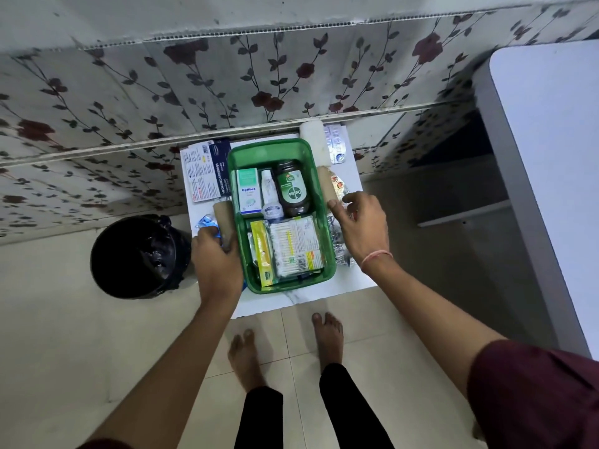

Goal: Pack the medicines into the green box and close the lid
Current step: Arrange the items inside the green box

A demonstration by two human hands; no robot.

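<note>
1. The left hand is down at the left side of the green box, fingers curled around a blue-and-clear packet and the near end of a tan roll that lies along the box's left wall; how firm the hold is I cannot tell.
2. The right hand hovers at the box's right side with fingers loosely spread and nothing clamped in them, fingertips over silver blister strips that lie just beside the right wall.
3. The box sits open on a small white table, no lid on it.
4. Inside, the far half holds a white-and-teal carton, a slim white bottle and a dark brown bottle with a green label, lying side by side.
5. The near half holds a yellow sachet and a clear pack of cotton buds.
6. Outside the box, a flat white-and-navy dressings box lies at the far left of the table, and a white roll and a foil strip at the far right.
7. A black bin stands on the floor left of the table, near the left hand.
</note>
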